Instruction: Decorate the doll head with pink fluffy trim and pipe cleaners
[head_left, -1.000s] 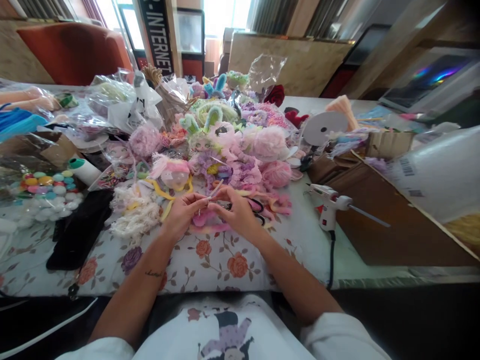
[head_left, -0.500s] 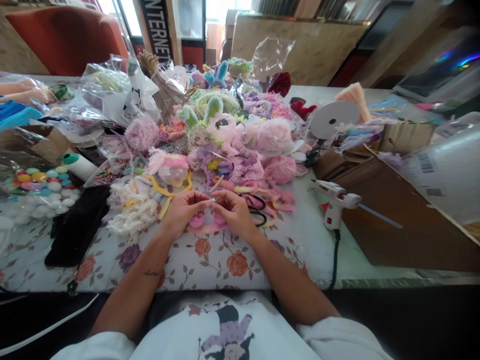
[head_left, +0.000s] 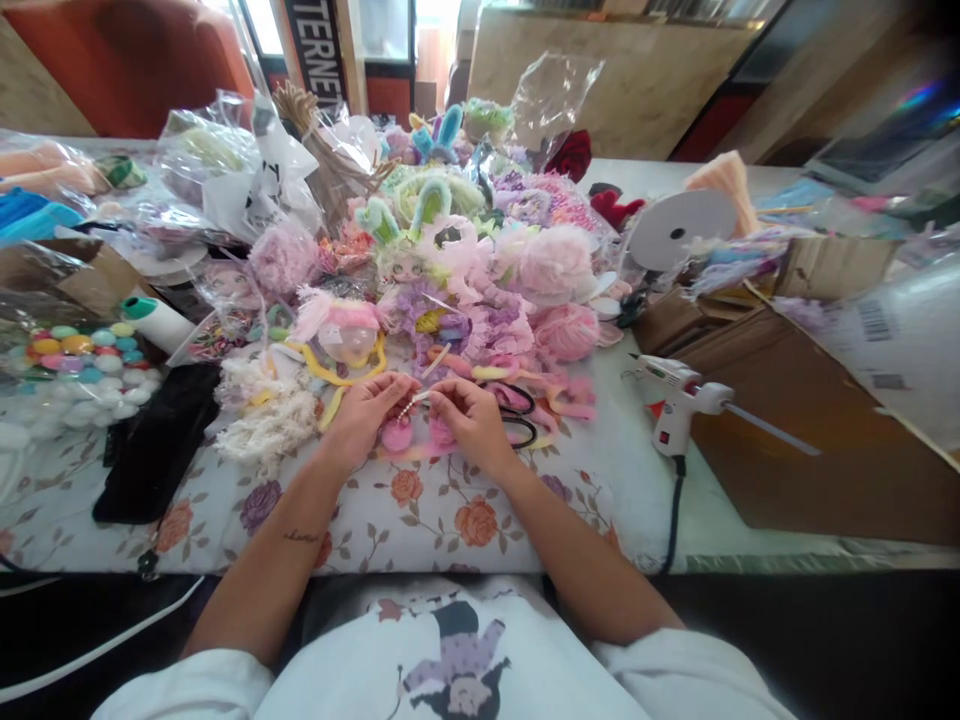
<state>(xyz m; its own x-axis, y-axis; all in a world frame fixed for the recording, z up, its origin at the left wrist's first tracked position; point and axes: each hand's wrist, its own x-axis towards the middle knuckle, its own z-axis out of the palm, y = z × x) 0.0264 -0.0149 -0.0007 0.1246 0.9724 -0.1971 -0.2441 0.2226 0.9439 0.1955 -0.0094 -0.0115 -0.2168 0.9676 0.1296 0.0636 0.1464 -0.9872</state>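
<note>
My left hand (head_left: 373, 408) pinches one end of a thin strand of tiny pale beads (head_left: 406, 408) between thumb and fingertips. Close beside it, my right hand (head_left: 471, 412) has its thumb and index finger closed on a small white strip (head_left: 421, 396), which meets the strand; how they join is too small to tell. Below the hands lie a pink round fuzzy piece (head_left: 396, 434) and a second pink piece (head_left: 442, 433), partly covered by my right hand. Black scissor handles (head_left: 521, 430) rest just right of that hand.
A white glue gun (head_left: 679, 405) with its cord stands at right, by a cardboard box (head_left: 810, 450). Behind the hands is a heap of pink yarn (head_left: 566, 333), dolls and fuzzy trims. Cream yarn (head_left: 266, 425) and a black pouch (head_left: 154, 450) lie at left.
My hands have drawn slightly apart, and the beaded strand now shows between them. The whole view has shifted a little.
</note>
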